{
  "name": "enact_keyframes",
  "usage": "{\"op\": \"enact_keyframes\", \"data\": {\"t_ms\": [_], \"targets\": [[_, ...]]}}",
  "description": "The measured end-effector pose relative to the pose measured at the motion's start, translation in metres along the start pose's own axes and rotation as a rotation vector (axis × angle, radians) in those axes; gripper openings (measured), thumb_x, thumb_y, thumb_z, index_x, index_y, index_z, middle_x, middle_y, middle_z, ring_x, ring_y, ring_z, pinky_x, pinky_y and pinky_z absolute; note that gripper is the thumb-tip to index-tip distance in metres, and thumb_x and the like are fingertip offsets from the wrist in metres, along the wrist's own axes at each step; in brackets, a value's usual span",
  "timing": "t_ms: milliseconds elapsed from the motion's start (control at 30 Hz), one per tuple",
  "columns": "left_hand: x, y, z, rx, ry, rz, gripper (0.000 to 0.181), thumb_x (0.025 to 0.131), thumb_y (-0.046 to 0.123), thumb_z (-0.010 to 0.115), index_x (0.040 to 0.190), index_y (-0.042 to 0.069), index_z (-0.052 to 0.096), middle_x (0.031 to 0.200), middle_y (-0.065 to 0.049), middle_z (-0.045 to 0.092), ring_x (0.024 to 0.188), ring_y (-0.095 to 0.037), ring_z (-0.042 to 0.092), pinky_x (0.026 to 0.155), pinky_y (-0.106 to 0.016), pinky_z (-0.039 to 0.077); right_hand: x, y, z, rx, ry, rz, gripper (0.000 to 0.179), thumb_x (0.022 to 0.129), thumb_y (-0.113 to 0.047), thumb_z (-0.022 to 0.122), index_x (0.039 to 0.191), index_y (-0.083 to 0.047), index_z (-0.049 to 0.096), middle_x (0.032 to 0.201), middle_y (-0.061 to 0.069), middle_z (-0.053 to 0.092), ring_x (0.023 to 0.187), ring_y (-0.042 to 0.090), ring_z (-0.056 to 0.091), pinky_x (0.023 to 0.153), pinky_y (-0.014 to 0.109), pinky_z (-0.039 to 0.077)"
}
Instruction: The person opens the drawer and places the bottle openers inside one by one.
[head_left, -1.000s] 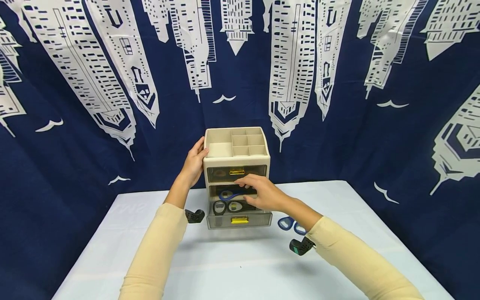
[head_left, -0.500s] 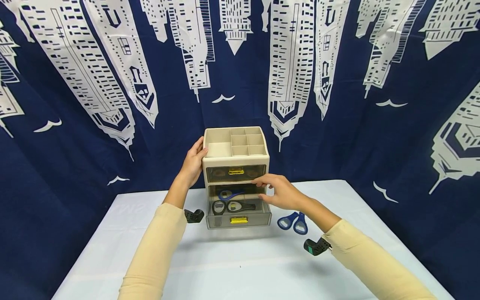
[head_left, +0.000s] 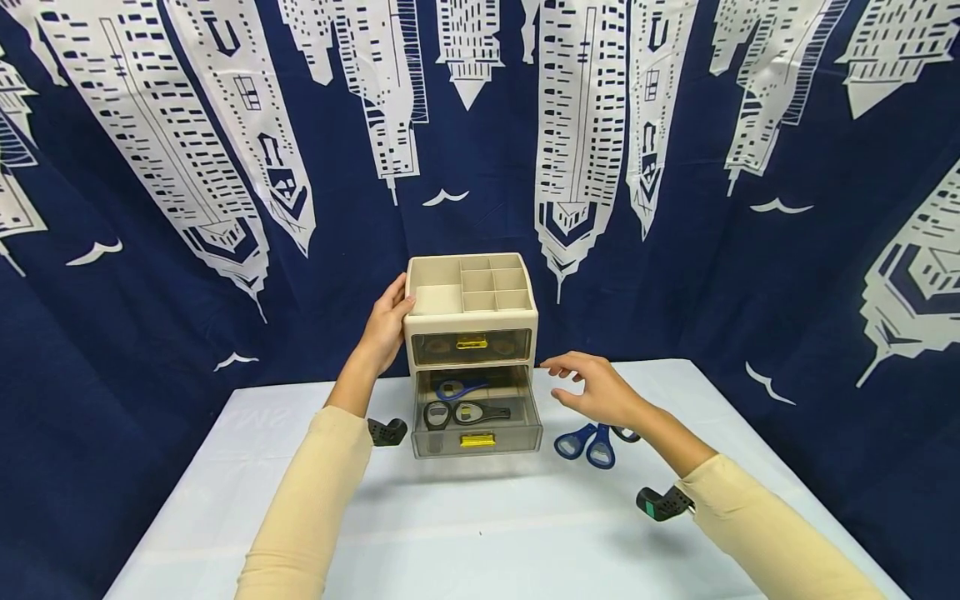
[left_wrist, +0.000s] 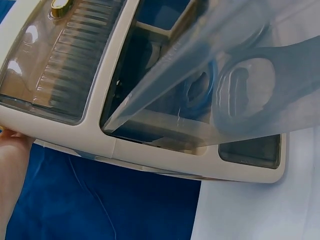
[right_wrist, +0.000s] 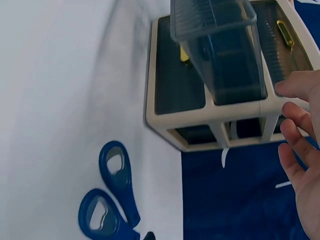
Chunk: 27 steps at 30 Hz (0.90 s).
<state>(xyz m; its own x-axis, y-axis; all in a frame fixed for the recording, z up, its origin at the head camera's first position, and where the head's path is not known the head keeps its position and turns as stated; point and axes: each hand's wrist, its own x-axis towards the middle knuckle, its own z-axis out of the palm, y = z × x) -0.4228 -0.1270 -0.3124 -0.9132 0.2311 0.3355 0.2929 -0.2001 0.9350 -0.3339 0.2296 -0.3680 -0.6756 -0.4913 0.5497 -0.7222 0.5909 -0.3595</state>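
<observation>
A beige desk organizer (head_left: 472, 321) stands at the back of the table, its lower clear drawer (head_left: 438, 444) pulled out. Inside that drawer lie a blue bottle opener (head_left: 452, 388) and black bottle openers (head_left: 491, 412). My left hand (head_left: 382, 329) holds the organizer's left side, thumb at the top rim; in the left wrist view only part of the hand (left_wrist: 14, 165) shows. To the right of the organizer, my right hand (head_left: 600, 392) hangs above the table with fingers apart and nothing in them. Below it lie two blue bottle openers (head_left: 602, 450).
The organizer's upper drawer (head_left: 506, 347) is closed, with a gold handle. Its top has several compartments (head_left: 510, 279). A dark-rimmed opener (head_left: 625, 435) is partly hidden by the right forearm. A navy curtain (head_left: 480, 217) hangs behind the white table (head_left: 480, 542).
My right hand has moved right, from over the pulled-out drawer to beside the organizer, uncovering the openers in the drawer and on the table. The left hand has stayed put.
</observation>
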Motion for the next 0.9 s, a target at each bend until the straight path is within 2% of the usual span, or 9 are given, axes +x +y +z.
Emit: {"op": "enact_keyframes", "data": {"t_ms": [267,733,900], "targets": [[0.000,0.000,-0.001,-0.016,0.002,0.001,0.060,0.113,0.006,0.035,0.166,0.006,0.009,0.172,-0.012,0.011,0.155,-0.028,0.016,0.121,-0.047,0.021,-0.015,0.011,-0.003,0.004,-0.004,0.048,0.041,0.085,0.001,0.080,0.124,-0.003,0.071,0.107,0.009,0.071,0.096,0.029,0.065,0.078,0.050,0.056],[0.001,-0.002,-0.002,-0.014,0.004,-0.002,0.060,0.113,0.005,0.036,0.167,0.007,0.008,0.172,-0.012,0.011,0.155,-0.028,0.016,0.121,-0.047,0.021,-0.043,0.038,0.017,-0.010,-0.022,0.121,0.037,0.083,0.001,0.081,0.119,-0.004,0.073,0.103,0.002,0.071,0.092,0.026,0.066,0.076,0.045,0.057],[0.000,-0.001,-0.001,-0.027,0.003,0.004,0.060,0.113,0.006,0.036,0.166,0.006,0.009,0.171,-0.013,0.012,0.155,-0.029,0.017,0.121,-0.047,0.022,-0.051,0.048,0.025,0.013,-0.040,0.163,0.037,0.082,-0.002,0.082,0.118,-0.004,0.074,0.102,0.000,0.071,0.093,0.031,0.066,0.077,0.045,0.056]]}}
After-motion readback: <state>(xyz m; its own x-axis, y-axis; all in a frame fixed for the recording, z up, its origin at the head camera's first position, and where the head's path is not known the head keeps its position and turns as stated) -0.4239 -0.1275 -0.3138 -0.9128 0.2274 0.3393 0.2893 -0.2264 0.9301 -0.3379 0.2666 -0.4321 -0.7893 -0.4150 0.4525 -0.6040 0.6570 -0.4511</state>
